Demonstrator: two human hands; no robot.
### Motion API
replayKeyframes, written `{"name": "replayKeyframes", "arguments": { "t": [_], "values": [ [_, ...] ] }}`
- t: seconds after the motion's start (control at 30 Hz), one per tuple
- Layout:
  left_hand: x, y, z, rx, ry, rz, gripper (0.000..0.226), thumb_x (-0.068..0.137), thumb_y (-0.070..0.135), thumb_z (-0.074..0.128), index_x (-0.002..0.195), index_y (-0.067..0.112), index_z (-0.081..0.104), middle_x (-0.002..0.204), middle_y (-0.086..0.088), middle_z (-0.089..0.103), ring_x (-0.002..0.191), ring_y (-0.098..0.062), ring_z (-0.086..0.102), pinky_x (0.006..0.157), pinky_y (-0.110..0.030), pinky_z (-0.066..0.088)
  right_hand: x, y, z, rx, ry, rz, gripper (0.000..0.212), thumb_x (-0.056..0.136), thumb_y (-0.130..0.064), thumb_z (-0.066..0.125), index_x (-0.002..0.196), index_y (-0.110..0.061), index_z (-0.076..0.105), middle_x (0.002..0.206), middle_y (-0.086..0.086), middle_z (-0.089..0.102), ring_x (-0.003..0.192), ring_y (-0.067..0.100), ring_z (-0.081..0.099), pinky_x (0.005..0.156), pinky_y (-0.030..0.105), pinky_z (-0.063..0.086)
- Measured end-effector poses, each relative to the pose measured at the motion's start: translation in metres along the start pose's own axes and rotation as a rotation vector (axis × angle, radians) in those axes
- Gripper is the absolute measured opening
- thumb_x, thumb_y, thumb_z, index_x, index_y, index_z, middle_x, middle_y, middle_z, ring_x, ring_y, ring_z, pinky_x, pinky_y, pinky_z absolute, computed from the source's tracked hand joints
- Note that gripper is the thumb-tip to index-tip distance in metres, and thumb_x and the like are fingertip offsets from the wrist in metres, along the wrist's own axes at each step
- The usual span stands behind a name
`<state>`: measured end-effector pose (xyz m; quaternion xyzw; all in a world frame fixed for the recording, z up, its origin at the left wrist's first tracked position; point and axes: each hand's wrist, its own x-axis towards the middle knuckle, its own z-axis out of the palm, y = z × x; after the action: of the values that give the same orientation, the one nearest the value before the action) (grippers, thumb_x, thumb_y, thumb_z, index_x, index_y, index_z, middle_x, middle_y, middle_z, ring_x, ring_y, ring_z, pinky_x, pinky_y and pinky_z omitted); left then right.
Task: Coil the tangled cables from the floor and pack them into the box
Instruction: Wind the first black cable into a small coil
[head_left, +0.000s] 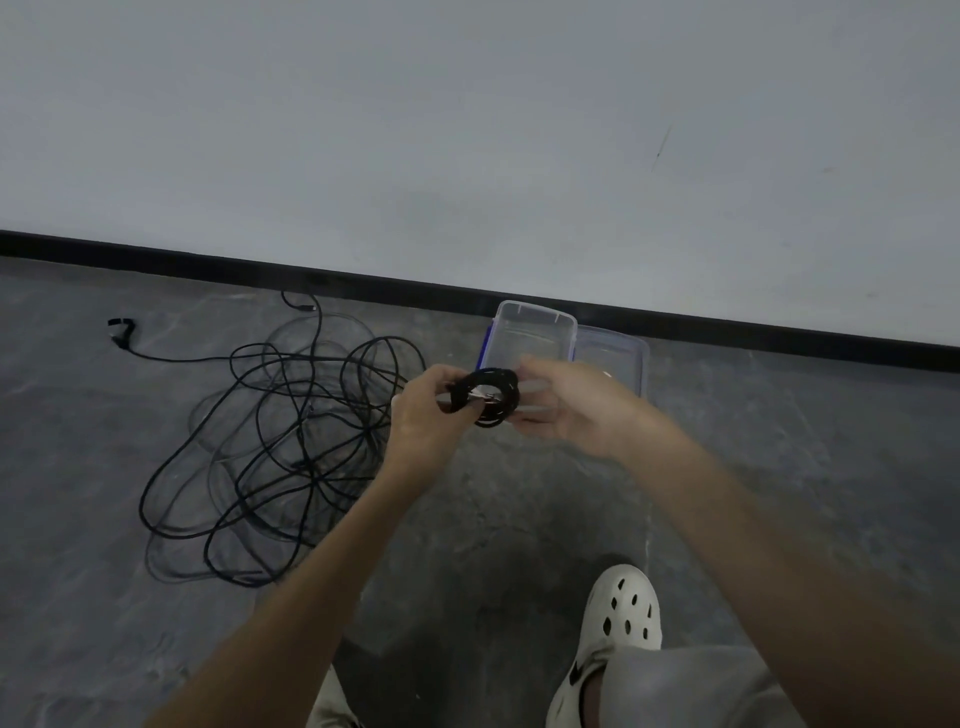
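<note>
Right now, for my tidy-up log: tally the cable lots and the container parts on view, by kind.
Coiled cable bundle: 1
Tangled cable pile on the floor: 1
Clear box: 1
Clear lid beside it: 1
Total: 4

A pale grey wall (467, 130) fills the upper half of the frame, with a thin dark streak (661, 148) at its upper right. A black baseboard (208, 260) runs along its foot, slanting down towards the right. Below lies a dark, mottled grey floor (78, 519). At the lower right a white perforated clog (621, 618) stands on it, partly covered by a grey trouser leg (691, 686).
</note>
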<state>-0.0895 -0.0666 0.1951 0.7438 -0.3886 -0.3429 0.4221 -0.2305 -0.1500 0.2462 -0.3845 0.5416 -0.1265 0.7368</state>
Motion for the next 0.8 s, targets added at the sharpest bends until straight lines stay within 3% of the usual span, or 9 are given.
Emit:
{"name": "replayKeyframes", "arguments": {
  "t": [0.1,0.17,0.27,0.37,0.43,0.5,0.63,0.73,0.8],
  "values": [
    [0.005,-0.012,0.022,-0.006,0.034,0.104,0.021,0.081,0.01,0.077,0.093,0.022,0.064,0.089,0.008,0.066,0.081,-0.001,0.063,0.065,-0.006,0.048,0.017,0.009,-0.015,0.07,0.052,0.138,0.033,0.095,-0.04,0.056,0.106,-0.01,0.063,0.116,0.024,0.058,0.105,0.034,0.062,0.079,0.043,0.058],
    [0.01,-0.018,0.038,0.045,0.051,0.206,0.02,0.079,0.004,0.077,0.089,0.016,0.064,0.087,0.005,0.066,0.08,-0.007,0.063,0.068,-0.009,0.049,0.027,0.016,-0.022,0.117,0.067,0.213,0.036,0.094,-0.039,0.059,0.111,-0.008,0.057,0.115,0.026,0.057,0.094,0.035,0.066,0.07,0.042,0.06],
    [0.022,-0.035,0.064,0.142,0.06,0.443,0.023,0.071,-0.007,0.078,0.087,0.003,0.065,0.096,-0.007,0.065,0.087,-0.016,0.062,0.078,-0.015,0.049,0.049,0.028,-0.029,0.157,0.096,0.21,0.027,0.096,-0.019,0.058,0.114,-0.001,0.051,0.106,0.021,0.061,0.086,0.03,0.067,0.058,0.034,0.059],
    [0.035,-0.065,0.088,0.209,0.055,0.486,0.027,0.067,-0.007,0.082,0.087,0.001,0.065,0.115,-0.014,0.061,0.102,-0.014,0.056,0.086,-0.011,0.041,0.076,0.044,-0.04,0.107,0.161,0.17,0.034,0.094,-0.002,0.055,0.127,0.003,0.047,0.108,0.018,0.059,0.089,0.026,0.062,0.058,0.03,0.054],
    [0.039,-0.086,0.102,0.196,0.029,0.422,0.028,0.068,-0.004,0.082,0.09,0.003,0.066,0.122,-0.012,0.057,0.107,-0.013,0.052,0.086,-0.017,0.041,0.093,0.059,-0.046,0.114,0.18,0.173,0.04,0.093,0.002,0.055,0.131,0.004,0.044,0.12,0.02,0.058,0.092,0.026,0.061,0.061,0.031,0.053],
    [0.043,-0.106,0.116,0.168,-0.028,0.36,0.033,0.066,-0.005,0.082,0.094,0.004,0.065,0.115,-0.008,0.058,0.101,-0.016,0.056,0.081,-0.022,0.045,0.112,0.076,-0.049,0.152,0.198,0.178,0.041,0.093,0.006,0.053,0.132,0.003,0.045,0.128,0.022,0.057,0.106,0.031,0.06,0.068,0.034,0.052],
    [0.05,-0.144,0.136,0.044,-0.147,0.268,0.06,0.066,-0.018,0.063,0.116,0.014,0.056,0.11,0.0,0.061,0.09,-0.018,0.064,0.072,-0.027,0.056,0.15,0.115,-0.056,0.228,0.262,0.184,0.039,0.093,0.009,0.048,0.131,0.0,0.049,0.132,0.022,0.056,0.12,0.036,0.055,0.08,0.04,0.05],
    [0.056,-0.169,0.149,-0.19,-0.214,-0.063,0.073,0.075,-0.014,0.062,0.131,0.027,0.04,0.126,-0.002,0.057,0.098,-0.018,0.067,0.074,-0.025,0.055,0.174,0.142,-0.064,0.267,0.302,0.178,0.039,0.091,0.012,0.05,0.129,0.001,0.05,0.131,0.024,0.055,0.118,0.04,0.055,0.082,0.043,0.049],
    [0.064,-0.184,0.163,-0.353,-0.196,-0.318,0.064,0.084,-0.009,0.062,0.139,0.01,0.036,0.132,-0.014,0.055,0.108,-0.022,0.061,0.085,-0.03,0.052,0.189,0.157,-0.067,0.278,0.324,0.179,0.04,0.091,0.013,0.05,0.129,0.0,0.051,0.13,0.023,0.055,0.118,0.04,0.054,0.075,0.041,0.05]
  ]
}}
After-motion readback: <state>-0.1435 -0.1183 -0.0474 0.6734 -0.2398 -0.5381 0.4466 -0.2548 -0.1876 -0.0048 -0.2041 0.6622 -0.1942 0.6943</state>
